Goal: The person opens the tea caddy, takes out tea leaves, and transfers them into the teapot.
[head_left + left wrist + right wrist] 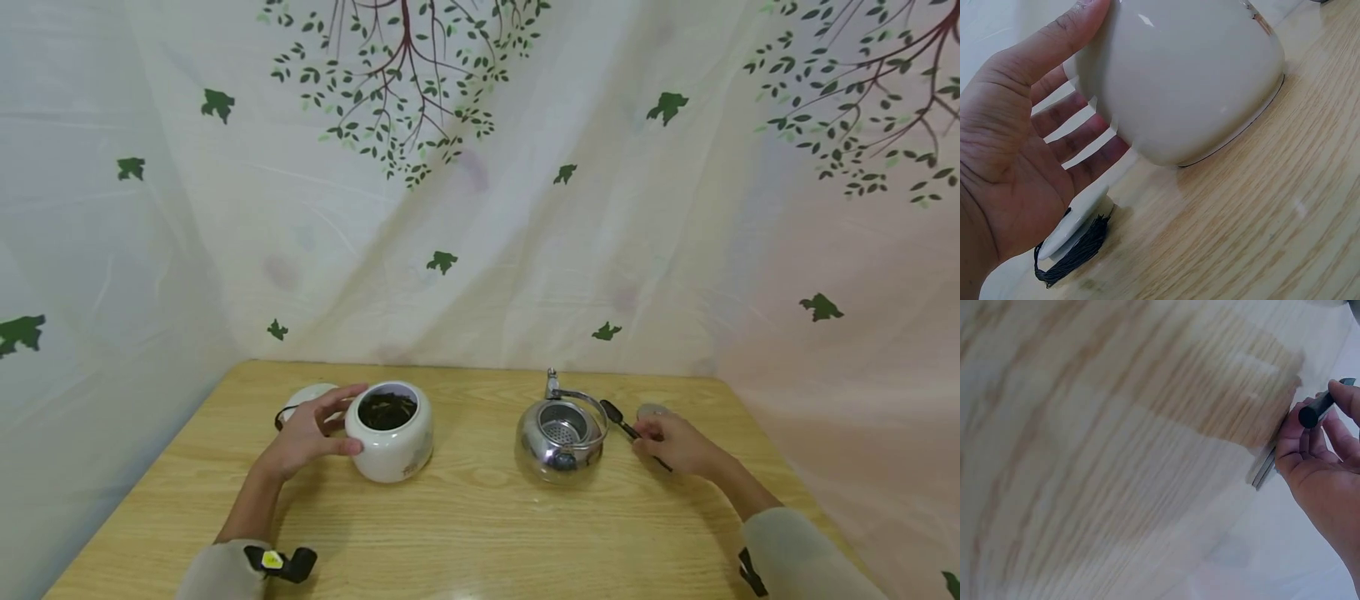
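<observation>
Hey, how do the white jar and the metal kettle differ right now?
The white jar has a glossy pale surface, the metal kettle a mirror-like silver one. The jar holds dark leafy contents; the kettle shows a perforated strainer. The left hand grips the jar; neither hand touches the kettle. Both are rounded and open on top.

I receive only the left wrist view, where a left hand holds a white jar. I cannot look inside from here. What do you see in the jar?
Observer: In the head view, the white jar contains dark dried leaves.

Operator: Thank you. The right hand is not in my picture. Is it holding something?

Observer: Yes, its fingers grip a black spoon by the handle.

Operator: Is there also another vessel, and is it open?

Observer: Yes, a steel teapot stands between the jar and that hand, its open mouth showing a perforated strainer.
</observation>
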